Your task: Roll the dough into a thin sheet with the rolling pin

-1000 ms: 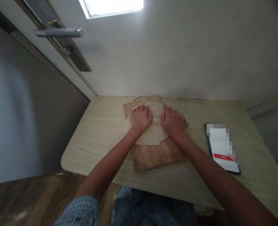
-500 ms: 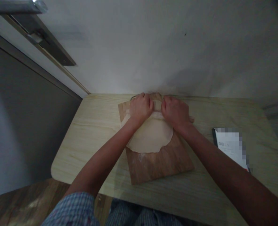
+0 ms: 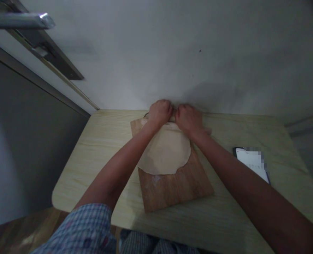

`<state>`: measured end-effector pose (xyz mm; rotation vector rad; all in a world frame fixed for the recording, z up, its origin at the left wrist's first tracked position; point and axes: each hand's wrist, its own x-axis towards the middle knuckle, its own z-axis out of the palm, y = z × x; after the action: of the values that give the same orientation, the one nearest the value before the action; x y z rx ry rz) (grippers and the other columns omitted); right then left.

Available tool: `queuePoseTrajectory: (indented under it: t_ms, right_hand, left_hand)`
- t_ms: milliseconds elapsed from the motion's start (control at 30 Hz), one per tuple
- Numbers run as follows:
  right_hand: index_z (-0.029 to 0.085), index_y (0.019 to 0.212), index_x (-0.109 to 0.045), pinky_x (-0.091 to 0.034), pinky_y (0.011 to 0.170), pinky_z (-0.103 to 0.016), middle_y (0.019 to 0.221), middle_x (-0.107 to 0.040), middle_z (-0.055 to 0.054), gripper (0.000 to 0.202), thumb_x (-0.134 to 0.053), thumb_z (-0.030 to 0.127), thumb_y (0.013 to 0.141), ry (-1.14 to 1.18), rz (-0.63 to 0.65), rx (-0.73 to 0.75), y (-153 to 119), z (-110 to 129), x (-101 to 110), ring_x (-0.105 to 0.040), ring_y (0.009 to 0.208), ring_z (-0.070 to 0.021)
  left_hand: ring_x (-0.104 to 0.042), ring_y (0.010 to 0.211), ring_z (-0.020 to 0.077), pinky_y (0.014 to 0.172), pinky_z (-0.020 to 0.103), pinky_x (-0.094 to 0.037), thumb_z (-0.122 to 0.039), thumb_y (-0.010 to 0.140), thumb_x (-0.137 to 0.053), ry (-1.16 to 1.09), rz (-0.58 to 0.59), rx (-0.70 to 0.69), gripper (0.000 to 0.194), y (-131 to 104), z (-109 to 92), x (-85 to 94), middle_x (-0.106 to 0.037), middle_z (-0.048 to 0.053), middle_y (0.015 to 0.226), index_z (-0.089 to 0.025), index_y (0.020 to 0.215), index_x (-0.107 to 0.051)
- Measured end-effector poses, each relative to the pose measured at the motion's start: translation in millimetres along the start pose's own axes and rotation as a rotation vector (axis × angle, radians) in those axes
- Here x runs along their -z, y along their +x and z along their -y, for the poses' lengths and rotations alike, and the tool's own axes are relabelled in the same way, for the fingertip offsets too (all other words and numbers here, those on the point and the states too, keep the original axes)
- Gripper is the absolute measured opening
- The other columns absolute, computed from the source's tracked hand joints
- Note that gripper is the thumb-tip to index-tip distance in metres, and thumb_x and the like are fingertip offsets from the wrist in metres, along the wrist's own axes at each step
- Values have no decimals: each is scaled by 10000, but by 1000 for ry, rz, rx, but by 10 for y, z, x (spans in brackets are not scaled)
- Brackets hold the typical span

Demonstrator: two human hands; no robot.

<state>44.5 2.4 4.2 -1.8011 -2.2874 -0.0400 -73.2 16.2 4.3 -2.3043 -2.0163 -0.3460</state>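
Observation:
A flat, roundish sheet of dough (image 3: 165, 151) lies on a wooden board (image 3: 172, 192), with its far edge beneath my hands. My left hand (image 3: 160, 112) is closed in a fist at the far end of the board. Beside it, a small gap away, my right hand (image 3: 189, 119) is closed too. Both grip a rolling pin (image 3: 208, 131), mostly hidden under them; one wooden end pokes out past my right wrist.
The board rests on a light wood table (image 3: 93, 158) standing against a pale wall (image 3: 151, 53). To the right lies a phone (image 3: 252, 162) with a lit screen. A metal door handle (image 3: 21, 21) juts out at upper left.
Both hands have pushed farther away toward the wall with the rolling pin, and more of the dough's far part shows. The camera view has shifted slightly.

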Motion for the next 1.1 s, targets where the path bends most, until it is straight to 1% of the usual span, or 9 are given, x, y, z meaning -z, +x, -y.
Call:
queuePoseTrajectory:
  t_ms: [167,333,433,533,633,733,900,1000,1100]
  right_hand:
    - [134,916,-594,-381,657,-319,923,-625,-128,371,-259,280,858,-3,-47,-9,-130,35,-7,-561,833,-226]
    - [141,929,-587,-370,690,-351,926,-623,-135,380,-252,308,861,-11,-32,-5,-432,122,-3,-540,867,-244]
    - [142,960,-581,-359,732,-363,1024,-601,-139,376,-250,288,862,-1,-66,46,-654,167,-5,-519,909,-242]
    - [141,1047,-558,-317,837,-403,1163,-545,-130,372,-267,279,861,16,-125,88,-843,192,-18,-469,1022,-256]
    - [149,1110,-541,-242,923,-436,1230,-508,-116,387,-274,285,866,55,-154,96,-989,206,-37,-407,1118,-257]
    - [171,1152,-522,-190,958,-448,1276,-476,-89,396,-265,285,874,95,-167,111,-1093,216,-53,-353,1186,-240]
    - [170,1172,-505,-192,950,-434,1292,-462,-79,408,-251,297,880,115,-157,125,-1098,213,-62,-304,1225,-241]
    - [174,1162,-507,-219,924,-427,1269,-481,-92,399,-261,300,875,96,-159,112,-1000,207,-66,-341,1185,-253]
    - [172,1122,-520,-258,885,-419,1208,-521,-105,385,-261,305,871,61,-158,91,-858,203,-64,-408,1096,-257]
  left_hand:
    - [-581,805,204,664,297,-425,-259,851,-260,7,-19,112,350,-161,-12,-17,-631,103,879,-150,875,-591]
    - [-566,863,239,712,347,-416,-276,838,-279,34,-80,207,336,-520,-61,-14,-624,115,905,-145,891,-584]
    - [-544,926,241,790,379,-386,-279,848,-271,35,-118,190,336,-770,-100,14,-615,109,972,-146,928,-569]
    - [-507,1006,242,873,409,-334,-300,860,-268,36,-134,151,342,-983,-124,43,-591,107,1056,-154,983,-552]
    - [-416,1134,261,930,424,-288,-319,863,-275,44,-152,138,365,-1152,-138,60,-544,102,1163,-162,1085,-518]
    - [-327,1217,263,979,425,-239,-334,862,-279,40,-164,148,401,-1271,-149,58,-485,83,1254,-179,1185,-459]
    - [-309,1230,261,994,431,-211,-335,858,-274,25,-165,174,416,-1283,-157,43,-484,77,1255,-192,1210,-442]
    - [-343,1203,263,981,433,-222,-323,855,-274,8,-155,170,403,-1180,-148,36,-504,98,1222,-177,1176,-470]
    - [-420,1132,254,950,425,-258,-297,849,-280,14,-151,170,373,-1034,-130,25,-540,113,1161,-162,1112,-507]
